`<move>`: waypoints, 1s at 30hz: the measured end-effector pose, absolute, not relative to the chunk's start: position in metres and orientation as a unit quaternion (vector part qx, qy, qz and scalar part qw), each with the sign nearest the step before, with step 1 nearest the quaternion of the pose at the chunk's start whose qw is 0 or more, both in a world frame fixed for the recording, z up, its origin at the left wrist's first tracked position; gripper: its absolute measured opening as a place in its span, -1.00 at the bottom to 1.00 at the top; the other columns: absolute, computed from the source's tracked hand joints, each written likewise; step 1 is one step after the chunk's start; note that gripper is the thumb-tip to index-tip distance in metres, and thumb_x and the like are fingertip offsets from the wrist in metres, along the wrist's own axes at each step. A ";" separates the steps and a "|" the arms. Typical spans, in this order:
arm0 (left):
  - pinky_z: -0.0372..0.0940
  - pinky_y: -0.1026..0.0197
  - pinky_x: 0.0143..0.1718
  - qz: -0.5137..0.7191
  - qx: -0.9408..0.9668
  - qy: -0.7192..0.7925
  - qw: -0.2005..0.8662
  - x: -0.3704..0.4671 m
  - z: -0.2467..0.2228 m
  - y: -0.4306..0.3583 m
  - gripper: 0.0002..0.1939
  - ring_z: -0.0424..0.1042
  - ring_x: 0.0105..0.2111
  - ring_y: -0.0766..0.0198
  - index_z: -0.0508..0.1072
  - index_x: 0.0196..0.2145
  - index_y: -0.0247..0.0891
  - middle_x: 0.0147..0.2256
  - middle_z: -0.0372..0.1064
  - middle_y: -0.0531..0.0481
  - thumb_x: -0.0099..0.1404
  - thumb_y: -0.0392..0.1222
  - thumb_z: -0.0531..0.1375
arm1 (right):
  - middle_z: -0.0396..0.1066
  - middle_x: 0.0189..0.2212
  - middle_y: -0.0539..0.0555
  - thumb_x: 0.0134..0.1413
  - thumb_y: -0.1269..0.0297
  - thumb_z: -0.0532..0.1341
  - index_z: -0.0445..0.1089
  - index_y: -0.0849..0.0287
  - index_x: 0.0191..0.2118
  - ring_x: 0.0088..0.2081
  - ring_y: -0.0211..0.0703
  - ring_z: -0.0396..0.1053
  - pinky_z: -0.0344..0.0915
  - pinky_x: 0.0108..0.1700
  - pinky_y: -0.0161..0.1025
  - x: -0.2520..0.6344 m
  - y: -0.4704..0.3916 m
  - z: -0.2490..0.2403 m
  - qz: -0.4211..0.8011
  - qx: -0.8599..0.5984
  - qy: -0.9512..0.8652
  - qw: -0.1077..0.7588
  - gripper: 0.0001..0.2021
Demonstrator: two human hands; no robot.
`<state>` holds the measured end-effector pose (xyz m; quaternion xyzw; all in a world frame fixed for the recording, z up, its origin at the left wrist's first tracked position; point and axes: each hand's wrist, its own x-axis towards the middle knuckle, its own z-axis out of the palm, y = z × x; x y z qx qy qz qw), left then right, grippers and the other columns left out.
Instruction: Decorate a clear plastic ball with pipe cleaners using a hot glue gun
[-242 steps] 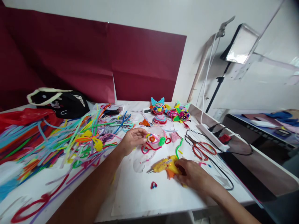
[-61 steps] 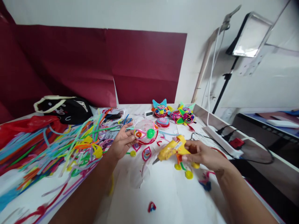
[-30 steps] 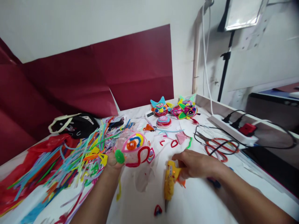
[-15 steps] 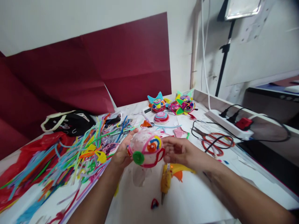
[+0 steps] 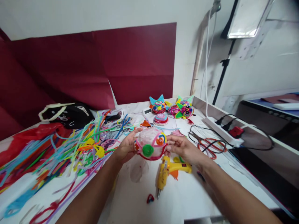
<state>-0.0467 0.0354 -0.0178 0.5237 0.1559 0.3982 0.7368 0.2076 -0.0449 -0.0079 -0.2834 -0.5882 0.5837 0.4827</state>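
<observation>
A whitish rounded craft piece [image 5: 146, 138] is held up over the table between both hands. It carries a green disc, an orange spiral with yellow and blue arcs, and a pink and red outline. My left hand [image 5: 127, 147] grips its left side, and the fingers of my right hand [image 5: 178, 146] pinch its right edge. Below them lies a yellow glue gun [image 5: 163, 175] with its metal tip toward me. An orange piece [image 5: 174, 175] sits beside the gun. Near the tip is a small red and blue triangle [image 5: 150, 198].
Colourful pipe cleaners [image 5: 93, 146] cover the left side, near a black bag [image 5: 70, 116]. Finished craft figures [image 5: 182, 107] stand at the back. Red-handled scissors [image 5: 210, 146], cables and a power strip [image 5: 224, 130] lie at the right, by a black flat object [image 5: 261, 177].
The craft piece has turned in my hands, its green disc now nearer the middle and the orange spiral farther right. The camera view has shifted slightly, and more of the glue gun shows.
</observation>
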 end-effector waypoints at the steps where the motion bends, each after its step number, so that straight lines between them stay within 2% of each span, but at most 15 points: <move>1: 0.35 0.32 -0.39 0.395 0.522 0.152 0.740 -0.047 -0.017 0.035 -0.20 0.40 -0.54 0.40 0.32 0.10 -0.23 -0.38 0.46 0.05 -0.09 -0.32 0.50 | 0.47 -0.41 -0.02 0.07 0.16 0.37 0.48 0.19 -0.19 -0.42 -0.30 0.41 0.35 -0.30 -0.31 0.208 -0.044 -0.010 0.583 -0.284 -0.588 0.484 -0.75; 4: 0.34 0.36 -0.43 0.387 0.515 0.155 0.749 -0.047 -0.017 0.033 -0.25 0.40 -0.54 0.39 0.32 0.09 -0.22 -0.41 0.44 0.07 -0.05 -0.36 0.47 | 0.48 -0.41 -0.01 0.07 0.17 0.38 0.48 0.18 -0.17 -0.41 -0.29 0.41 0.35 -0.28 -0.31 0.210 -0.041 -0.016 0.590 -0.282 -0.580 0.486 -0.75; 9: 0.38 0.33 -0.39 0.388 0.500 0.150 0.760 -0.043 -0.016 0.031 -0.25 0.47 -0.45 0.34 0.31 0.09 -0.18 -0.33 0.49 0.03 -0.04 -0.41 0.45 | 0.48 -0.42 -0.01 0.04 0.19 0.40 0.49 0.17 -0.14 -0.41 -0.29 0.40 0.32 -0.28 -0.32 0.215 -0.038 -0.023 0.606 -0.284 -0.561 0.487 -0.73; 15: 0.31 0.40 -0.51 0.382 0.497 0.117 0.771 -0.039 -0.014 0.025 -0.27 0.44 -0.53 0.36 0.28 0.08 -0.21 -0.43 0.47 0.08 -0.02 -0.35 0.46 | 0.49 -0.45 -0.02 -0.06 0.17 0.45 0.52 0.16 -0.18 -0.43 -0.29 0.38 0.30 -0.28 -0.31 0.217 -0.038 -0.025 0.627 -0.288 -0.538 0.484 -0.69; 19: 0.31 0.40 -0.54 0.383 0.486 0.106 0.778 -0.037 -0.013 0.022 -0.28 0.45 -0.53 0.36 0.27 0.07 -0.19 -0.41 0.47 0.09 -0.01 -0.32 0.46 | 0.49 -0.46 -0.03 -0.10 0.12 0.47 0.52 0.14 -0.22 -0.46 -0.30 0.36 0.30 -0.30 -0.32 0.217 -0.039 -0.025 0.624 -0.296 -0.534 0.487 -0.68; 26: 0.40 0.36 -0.48 0.380 0.473 0.072 0.791 -0.033 -0.014 0.020 -0.33 0.48 -0.52 0.35 0.25 0.06 -0.21 -0.40 0.48 0.09 0.04 -0.34 0.43 | 0.55 -0.41 0.02 -0.18 0.08 0.49 0.51 0.12 -0.20 -0.43 -0.23 0.44 0.36 -0.29 -0.28 0.216 -0.040 -0.024 0.620 -0.316 -0.520 0.495 -0.60; 30: 0.41 0.37 -0.48 0.381 0.467 0.061 0.795 -0.031 -0.014 0.019 -0.37 0.50 -0.51 0.34 0.26 0.04 -0.21 -0.40 0.49 0.08 0.06 -0.37 0.41 | 0.53 -0.45 -0.01 -0.19 0.12 0.50 0.50 0.09 -0.24 -0.45 -0.25 0.44 0.38 -0.29 -0.31 0.215 -0.040 -0.025 0.618 -0.324 -0.508 0.505 -0.64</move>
